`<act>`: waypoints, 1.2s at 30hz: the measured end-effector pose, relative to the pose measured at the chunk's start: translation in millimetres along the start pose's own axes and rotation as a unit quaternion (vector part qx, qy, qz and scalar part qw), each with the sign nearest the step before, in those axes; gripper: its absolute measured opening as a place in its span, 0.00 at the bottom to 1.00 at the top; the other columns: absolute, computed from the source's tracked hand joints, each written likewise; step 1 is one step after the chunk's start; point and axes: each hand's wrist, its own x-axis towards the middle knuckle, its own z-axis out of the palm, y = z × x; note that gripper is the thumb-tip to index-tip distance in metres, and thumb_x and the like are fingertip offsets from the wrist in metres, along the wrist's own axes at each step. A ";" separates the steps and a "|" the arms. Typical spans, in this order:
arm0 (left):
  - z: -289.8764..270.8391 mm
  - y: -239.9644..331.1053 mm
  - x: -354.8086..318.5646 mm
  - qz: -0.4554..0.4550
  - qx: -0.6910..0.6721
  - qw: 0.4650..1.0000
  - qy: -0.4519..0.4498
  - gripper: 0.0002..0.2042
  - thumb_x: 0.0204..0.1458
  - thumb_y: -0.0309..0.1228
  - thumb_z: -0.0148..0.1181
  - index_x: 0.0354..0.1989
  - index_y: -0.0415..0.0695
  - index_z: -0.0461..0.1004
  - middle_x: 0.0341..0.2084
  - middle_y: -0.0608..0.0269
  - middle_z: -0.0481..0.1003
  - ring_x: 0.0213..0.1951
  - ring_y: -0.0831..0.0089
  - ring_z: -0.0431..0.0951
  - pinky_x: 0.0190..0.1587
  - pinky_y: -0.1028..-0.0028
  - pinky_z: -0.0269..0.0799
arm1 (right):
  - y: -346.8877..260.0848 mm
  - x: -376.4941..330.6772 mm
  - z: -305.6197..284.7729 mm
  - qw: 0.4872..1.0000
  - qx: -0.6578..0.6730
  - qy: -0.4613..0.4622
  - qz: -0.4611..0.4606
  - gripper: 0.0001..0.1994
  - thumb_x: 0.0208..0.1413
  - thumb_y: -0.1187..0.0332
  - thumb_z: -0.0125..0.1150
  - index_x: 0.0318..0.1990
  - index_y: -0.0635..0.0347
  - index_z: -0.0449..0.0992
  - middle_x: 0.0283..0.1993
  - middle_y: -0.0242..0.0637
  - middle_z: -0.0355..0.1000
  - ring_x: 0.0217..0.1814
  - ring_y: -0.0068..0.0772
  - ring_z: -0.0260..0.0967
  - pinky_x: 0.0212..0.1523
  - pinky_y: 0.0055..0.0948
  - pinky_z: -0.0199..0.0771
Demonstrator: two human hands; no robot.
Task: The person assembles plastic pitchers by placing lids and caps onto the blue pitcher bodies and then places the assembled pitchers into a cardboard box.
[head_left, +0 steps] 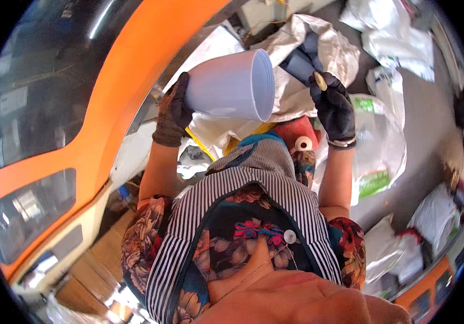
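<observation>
My left hand (175,108), in a black knit glove, grips a pale blue-grey plastic bucket (218,86) near its closed end. The bucket lies on its side in the air, its open rim turned to the right. My right hand (334,105), also gloved in black, is closed around a small tool with a rounded tan end (320,81); the rest of it is hidden in the fingers. Beyond the bucket stands a white woven sack (340,51) with dark grey pieces (299,65) inside, close to my right hand.
A large orange machine (129,59) with dark windows rises at my left. White plastic bags (380,135) with green patches stand on the grey floor (429,146) at my right. More filled bags (434,216) lie farther right. Brown cardboard (102,259) is at the lower left.
</observation>
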 end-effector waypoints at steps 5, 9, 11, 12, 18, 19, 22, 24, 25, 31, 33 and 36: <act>54.4 30.2 -4.3 -0.361 -0.575 0.725 -0.117 0.20 0.58 0.40 0.58 0.53 0.38 0.71 0.35 0.64 0.75 0.34 0.76 0.74 0.37 0.76 0.73 | 29.3 -112.6 57.9 0.932 -0.290 0.162 -0.146 0.13 0.56 0.71 0.59 0.47 0.67 0.71 0.44 0.41 0.73 0.42 0.28 0.70 0.44 0.23 0.70; 76.0 56.7 -20.3 -0.314 -0.544 0.756 -0.183 0.19 0.60 0.39 0.56 0.53 0.37 0.71 0.35 0.64 0.74 0.33 0.78 0.74 0.36 0.78 0.72 | 49.4 -163.2 63.9 0.939 -0.101 0.258 -0.203 0.15 0.66 0.60 0.47 0.48 0.64 0.70 0.35 0.37 0.70 0.29 0.24 0.64 0.30 0.22 0.66; 89.3 65.0 -33.2 -0.125 -0.462 0.858 -0.189 0.18 0.60 0.36 0.54 0.54 0.37 0.69 0.39 0.62 0.75 0.38 0.76 0.75 0.39 0.76 0.73 | 58.4 -187.2 45.1 0.901 -0.265 0.282 -0.196 0.19 0.67 0.57 0.45 0.56 0.61 0.65 0.36 0.36 0.68 0.25 0.17 0.58 0.22 0.14 0.59; 94.5 72.0 -39.2 -0.037 -0.418 0.891 -0.172 0.18 0.61 0.34 0.54 0.55 0.36 0.68 0.42 0.60 0.75 0.40 0.74 0.76 0.40 0.76 0.74 | 60.8 -198.8 42.7 0.923 -0.192 0.285 -0.171 0.20 0.67 0.56 0.44 0.57 0.61 0.65 0.36 0.36 0.68 0.23 0.15 0.57 0.20 0.12 0.58; 76.4 76.1 -19.2 0.123 -0.359 0.873 -0.305 0.20 0.62 0.26 0.47 0.63 0.40 0.61 0.54 0.55 0.70 0.55 0.69 0.71 0.54 0.71 0.70 | 74.5 -206.5 65.2 0.949 -0.092 0.247 -0.175 0.16 0.63 0.67 0.52 0.56 0.63 0.67 0.42 0.36 0.70 0.34 0.21 0.65 0.33 0.16 0.69; 76.0 72.4 -19.3 0.177 -0.342 0.866 -0.319 0.19 0.64 0.29 0.45 0.63 0.39 0.60 0.55 0.57 0.69 0.56 0.71 0.69 0.56 0.71 0.69 | 74.0 -209.9 73.1 0.942 -0.119 0.263 -0.169 0.16 0.63 0.68 0.52 0.56 0.63 0.67 0.43 0.37 0.70 0.36 0.23 0.67 0.37 0.19 0.71; 71.3 86.1 -24.3 -0.320 -0.544 0.627 -0.457 0.21 0.66 0.37 0.42 0.63 0.38 0.61 0.54 0.58 0.69 0.55 0.75 0.69 0.57 0.73 0.67 | 70.6 -222.4 57.3 0.935 -0.261 0.209 -0.115 0.19 0.61 0.67 0.54 0.55 0.68 0.62 0.42 0.39 0.72 0.42 0.30 0.71 0.50 0.30 0.71; 77.4 78.1 -36.1 -0.325 -0.592 0.579 -0.456 0.22 0.62 0.34 0.48 0.63 0.38 0.59 0.54 0.55 0.70 0.55 0.73 0.70 0.58 0.73 0.66 | 71.8 -232.0 53.2 0.950 -0.255 0.171 -0.051 0.21 0.60 0.64 0.56 0.55 0.68 0.62 0.42 0.38 0.71 0.41 0.30 0.71 0.49 0.30 0.70; 76.0 79.3 -43.3 -0.191 -0.576 0.653 -0.453 0.25 0.59 0.29 0.53 0.64 0.38 0.58 0.54 0.52 0.71 0.55 0.70 0.71 0.57 0.71 0.67 | 76.3 -233.2 50.8 0.965 -0.217 0.144 -0.042 0.22 0.62 0.61 0.53 0.56 0.68 0.62 0.41 0.37 0.71 0.39 0.27 0.69 0.44 0.26 0.70; 71.6 60.7 -50.7 -0.179 -0.511 0.716 -0.441 0.36 0.48 0.23 0.65 0.66 0.35 0.53 0.57 0.48 0.67 0.57 0.66 0.70 0.60 0.69 0.65 | 89.7 -231.2 53.1 0.951 -0.197 0.236 -0.030 0.19 0.65 0.55 0.49 0.50 0.63 0.67 0.23 0.26 0.65 0.17 0.16 0.56 0.17 0.17 0.53; 71.9 39.0 -52.6 0.218 -0.245 0.853 -0.406 0.37 0.47 0.23 0.66 0.66 0.35 0.53 0.59 0.49 0.66 0.58 0.65 0.69 0.61 0.68 0.63 | 94.5 -231.0 58.9 0.942 -0.229 0.247 -0.008 0.18 0.65 0.54 0.49 0.48 0.62 0.68 0.24 0.26 0.66 0.18 0.16 0.57 0.18 0.17 0.55; 60.4 90.9 -34.1 -0.251 -0.431 0.733 -0.463 0.35 0.47 0.24 0.65 0.65 0.36 0.55 0.57 0.49 0.68 0.57 0.63 0.70 0.60 0.68 0.64 | 102.4 -231.2 62.1 0.930 -0.297 0.212 -0.048 0.17 0.66 0.56 0.48 0.45 0.62 0.70 0.27 0.27 0.67 0.22 0.14 0.60 0.22 0.17 0.59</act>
